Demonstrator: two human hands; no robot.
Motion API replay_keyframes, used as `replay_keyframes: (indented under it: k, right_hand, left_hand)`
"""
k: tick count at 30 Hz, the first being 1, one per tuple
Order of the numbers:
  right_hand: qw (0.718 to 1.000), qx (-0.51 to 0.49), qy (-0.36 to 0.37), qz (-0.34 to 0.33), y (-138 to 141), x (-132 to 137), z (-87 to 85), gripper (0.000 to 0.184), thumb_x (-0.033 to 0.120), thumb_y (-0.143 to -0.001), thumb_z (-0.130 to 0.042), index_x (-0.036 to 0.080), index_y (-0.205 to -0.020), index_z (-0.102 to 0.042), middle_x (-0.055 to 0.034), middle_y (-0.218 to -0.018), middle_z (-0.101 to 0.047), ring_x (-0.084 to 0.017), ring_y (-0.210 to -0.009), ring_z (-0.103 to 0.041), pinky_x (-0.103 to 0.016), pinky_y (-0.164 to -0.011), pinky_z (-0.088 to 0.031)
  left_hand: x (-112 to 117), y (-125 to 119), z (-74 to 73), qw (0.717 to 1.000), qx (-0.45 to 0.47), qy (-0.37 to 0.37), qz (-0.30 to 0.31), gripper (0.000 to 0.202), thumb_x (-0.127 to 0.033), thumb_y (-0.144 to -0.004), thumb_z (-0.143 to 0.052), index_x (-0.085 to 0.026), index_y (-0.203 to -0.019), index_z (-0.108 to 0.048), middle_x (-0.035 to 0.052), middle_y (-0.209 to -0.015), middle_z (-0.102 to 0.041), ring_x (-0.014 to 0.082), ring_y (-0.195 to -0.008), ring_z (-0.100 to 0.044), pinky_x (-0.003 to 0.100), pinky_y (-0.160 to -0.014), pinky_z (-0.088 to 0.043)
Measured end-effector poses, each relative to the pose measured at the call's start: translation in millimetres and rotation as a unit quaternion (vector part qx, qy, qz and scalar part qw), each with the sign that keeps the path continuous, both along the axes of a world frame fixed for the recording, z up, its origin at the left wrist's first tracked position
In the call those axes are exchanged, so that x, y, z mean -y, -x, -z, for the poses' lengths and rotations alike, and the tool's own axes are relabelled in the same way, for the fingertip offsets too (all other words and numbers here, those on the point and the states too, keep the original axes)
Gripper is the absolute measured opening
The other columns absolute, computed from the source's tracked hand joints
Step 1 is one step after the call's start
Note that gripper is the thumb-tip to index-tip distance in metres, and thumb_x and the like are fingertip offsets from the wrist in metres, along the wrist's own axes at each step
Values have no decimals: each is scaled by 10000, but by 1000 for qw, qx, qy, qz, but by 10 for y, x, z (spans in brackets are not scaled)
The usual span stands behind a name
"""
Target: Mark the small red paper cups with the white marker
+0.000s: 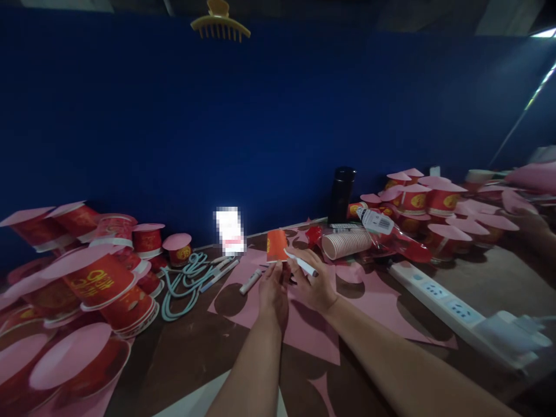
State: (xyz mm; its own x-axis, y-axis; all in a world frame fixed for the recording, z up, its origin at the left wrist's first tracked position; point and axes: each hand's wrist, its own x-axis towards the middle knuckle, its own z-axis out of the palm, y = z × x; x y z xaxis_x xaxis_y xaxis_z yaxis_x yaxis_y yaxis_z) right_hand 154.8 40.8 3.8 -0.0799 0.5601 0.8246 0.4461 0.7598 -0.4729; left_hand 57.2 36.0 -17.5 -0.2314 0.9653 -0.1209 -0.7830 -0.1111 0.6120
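Note:
In the middle of the head view a small red paper cup (277,244) is upside down, its white rim toward me. Fingers of my left hand (273,289) are closed on the rim. My right hand (319,286) grips a white marker (306,264) with a dark end, its tip close to the cup's side; whether it touches I cannot tell. Under both hands lies pink paper (310,336) with round holes cut out. A marker cap or second white pen (251,282) rests just left of my left hand.
Red cups topped with pink paper discs pile up at left (102,281) and right (412,200). A pale blue cable (180,298), a lit blurred screen (230,231), a stack of cups (347,243), a black bottle (341,197) and a power strip (447,301) surround the hands.

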Motion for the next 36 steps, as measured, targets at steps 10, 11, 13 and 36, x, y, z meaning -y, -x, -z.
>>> replay_keyframes:
  k: [10, 11, 13, 36]
  right_hand:
    - [997, 44, -11, 62, 14, -9, 36, 217, 273, -924, -513, 254, -1077, -666, -55, -993, -729, -194, -935, -671, -376, -862, -479]
    - [997, 46, -9, 62, 13, -12, 40, 217, 271, -924, -515, 249, -1079, -665, -58, -998, -728, -193, -936, -669, -376, -864, -475]
    - [997, 52, -5, 63, 9, -24, 50, 217, 271, -924, -517, 238, -1080, -664, -63, -1013, -725, -192, -936, -666, -377, -873, -466]
    - [995, 67, 13, 69, 28, 6, -9, 201, 262, -938, -494, 261, -994, -687, -41, -960, -738, -203, -960, -664, -395, -901, -437]
  left_hand:
    - [-39, -6, 33, 999, -28, -11, 11, 132, -198, -664, -755, -144, -762, -685, 26, -820, -683, 101, -773, -639, 221, -797, -480]
    - [-45, -7, 39, 999, -30, -14, 13, 139, -202, -659, -759, -143, -763, -688, 25, -810, -683, 104, -772, -640, 226, -800, -479]
    - [-50, -10, 44, 999, -35, -22, 19, 159, -216, -646, -771, -139, -759, -689, 28, -804, -685, 113, -778, -644, 239, -810, -479]
    - [-18, -5, 15, 995, -95, -16, 12, 169, -281, -664, -760, -161, -767, -699, 35, -816, -691, 127, -743, -628, 257, -775, -479]
